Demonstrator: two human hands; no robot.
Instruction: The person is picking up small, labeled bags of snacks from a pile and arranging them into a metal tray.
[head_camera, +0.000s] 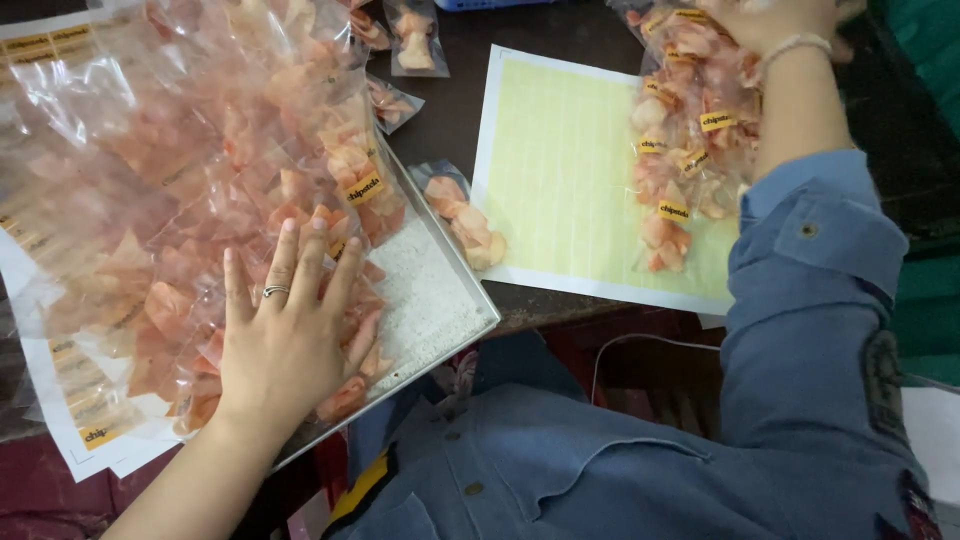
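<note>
1. Snack packets (250, 200), clear and filled with orange-pink crisps, are lying heaped on a metal tray (440, 310) across the left half of the frame.
2. Left hand (285, 335) is resting flat on the heap at lower left, fingers spread, a ring (275, 291) on one finger; it is pressing, not pinching.
3. Right hand (775, 20) is reaching to the upper right edge, mostly cut off; whether it is grasping anything, I cannot tell.
4. A second pile of packets (680, 150) is sitting under the right forearm, overlapping a pale green sticker sheet (560, 170).
5. One loose packet (465, 225) is lying between tray and sheet.
6. Handling, as judged: packets are likely light, slippery, crackly, with brittle contents; best taken by the sealed film edge, not squeezed at the middle.
</note>
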